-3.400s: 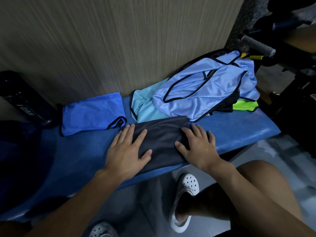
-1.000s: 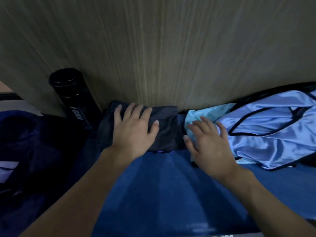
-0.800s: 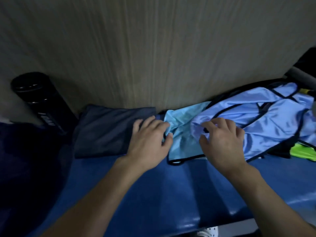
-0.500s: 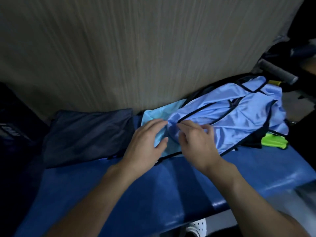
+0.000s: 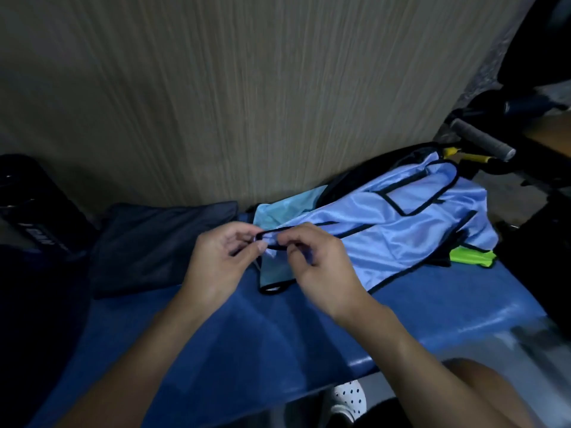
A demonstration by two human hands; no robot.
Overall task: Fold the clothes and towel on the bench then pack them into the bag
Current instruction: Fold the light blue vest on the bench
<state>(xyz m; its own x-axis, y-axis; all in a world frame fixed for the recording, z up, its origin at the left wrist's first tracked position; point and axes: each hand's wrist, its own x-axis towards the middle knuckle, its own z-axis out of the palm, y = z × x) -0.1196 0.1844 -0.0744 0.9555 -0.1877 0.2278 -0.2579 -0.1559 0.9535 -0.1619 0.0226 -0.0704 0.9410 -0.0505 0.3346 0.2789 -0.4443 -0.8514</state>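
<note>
A light blue vest with black trim [image 5: 398, 239] lies crumpled on the right of the blue bench [image 5: 278, 332]. My left hand [image 5: 219, 261] and my right hand [image 5: 315, 261] both pinch its black-trimmed edge, lifted slightly above the bench. Under it lies a turquoise garment [image 5: 278, 270], and a neon green one [image 5: 469, 257] peeks out at the right. A folded dark grey cloth [image 5: 160, 245] rests at the back left against the wall. A dark bag [image 5: 31, 288] sits in shadow at the far left.
A wood-grain wall [image 5: 247, 103] stands right behind the bench. A black cylinder [image 5: 34, 211] leans at the left. Dark exercise equipment with a grey grip [image 5: 482, 140] crowds the right end. My knee [image 5: 494, 393] and a white shoe [image 5: 349, 400] are below the bench's front edge.
The folded dark cloth was moved to the back left and released. Both hands then shifted right and took hold of the light blue vest's trimmed edge, lifting it a little.
</note>
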